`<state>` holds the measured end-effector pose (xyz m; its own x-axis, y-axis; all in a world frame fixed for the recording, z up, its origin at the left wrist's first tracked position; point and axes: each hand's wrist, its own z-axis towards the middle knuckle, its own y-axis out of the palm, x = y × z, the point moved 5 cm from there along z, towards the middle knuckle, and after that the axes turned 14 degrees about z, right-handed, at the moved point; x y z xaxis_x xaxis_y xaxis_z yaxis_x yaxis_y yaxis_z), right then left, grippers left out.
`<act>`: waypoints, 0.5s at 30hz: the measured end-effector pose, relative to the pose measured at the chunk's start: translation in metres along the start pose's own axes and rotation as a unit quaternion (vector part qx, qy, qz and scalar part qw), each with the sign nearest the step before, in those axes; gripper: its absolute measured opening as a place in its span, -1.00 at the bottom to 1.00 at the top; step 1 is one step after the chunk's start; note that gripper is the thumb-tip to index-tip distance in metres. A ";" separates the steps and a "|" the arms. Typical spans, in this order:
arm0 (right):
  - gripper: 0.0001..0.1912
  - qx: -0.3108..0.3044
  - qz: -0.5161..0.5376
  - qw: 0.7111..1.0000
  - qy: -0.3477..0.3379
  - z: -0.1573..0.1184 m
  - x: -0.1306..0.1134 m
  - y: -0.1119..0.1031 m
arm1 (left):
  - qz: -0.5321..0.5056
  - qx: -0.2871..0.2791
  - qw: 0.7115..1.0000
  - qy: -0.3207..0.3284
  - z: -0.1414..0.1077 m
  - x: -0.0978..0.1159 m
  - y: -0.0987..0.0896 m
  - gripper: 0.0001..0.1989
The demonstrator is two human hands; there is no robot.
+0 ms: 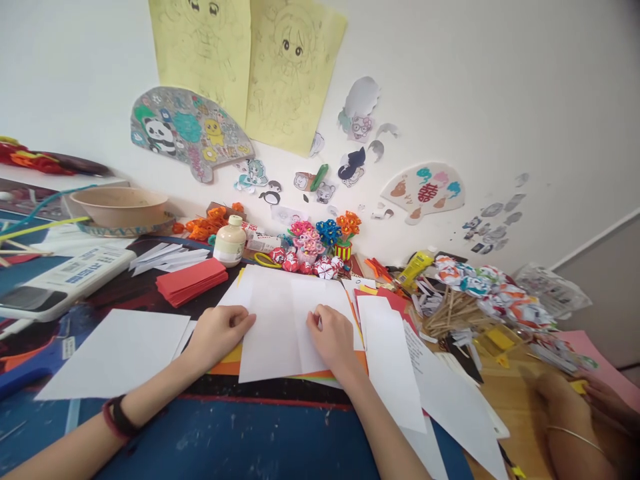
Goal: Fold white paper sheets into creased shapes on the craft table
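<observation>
A white sheet of paper (275, 327) with a faint upright crease lies in front of me, over a pile of white and coloured sheets (227, 367). My left hand (223, 335) is closed at its left edge, thumb and fingers pinched together. On the sheet's right part, my right hand (331, 335) is also closed, fingers curled and pinching the paper. The exact fingertip contact is partly hidden on both hands. A dark band (120, 417) circles my left wrist.
White paper (120, 353) lies left; long white strips (390, 360) lie right. Behind stand a red paper stack (191, 281), a glue-like bottle (230, 243) and paper flowers (327, 233). At far right, another person's hands (565, 407) hold a small yellow piece (579, 387).
</observation>
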<state>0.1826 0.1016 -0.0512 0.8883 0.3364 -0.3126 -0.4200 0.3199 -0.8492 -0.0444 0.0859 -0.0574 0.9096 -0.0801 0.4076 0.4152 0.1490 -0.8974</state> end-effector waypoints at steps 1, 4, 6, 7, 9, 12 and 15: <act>-0.76 -0.007 0.000 1.000 0.000 -0.001 -0.001 0.002 | -0.001 -0.001 1.000 -0.004 0.000 -0.001 0.000 -0.60; -0.75 -0.028 -0.009 1.000 -0.003 -0.003 -0.003 0.009 | 0.003 -0.008 1.000 -0.010 0.000 0.000 0.001 -0.59; -0.76 -0.036 -0.013 0.999 -0.005 -0.003 -0.003 0.013 | 0.003 -0.015 1.000 -0.008 -0.001 0.001 0.002 -0.58; -0.77 -0.038 -0.014 0.999 -0.005 -0.002 -0.003 0.015 | 0.002 -0.021 1.000 -0.006 -0.001 0.001 0.002 -0.58; -0.77 -0.047 -0.016 0.999 0.001 0.000 -0.001 0.017 | -0.001 -0.035 0.999 -0.001 -0.002 0.001 0.003 -0.58; -0.75 -0.065 -0.022 0.998 0.015 0.002 0.002 0.018 | -0.022 -0.055 0.998 -0.006 -0.001 -0.001 0.004 -0.61; -0.73 -0.072 -0.026 0.997 0.019 0.003 0.002 0.018 | -0.053 -0.068 0.996 -0.017 -0.001 -0.004 0.004 -0.62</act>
<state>0.1766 0.1106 -0.0658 0.9157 0.2875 -0.2808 -0.3450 0.2040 -0.9162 -0.0462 0.0858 -0.0623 0.8618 -0.0537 0.5044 0.5054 0.0064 -0.8629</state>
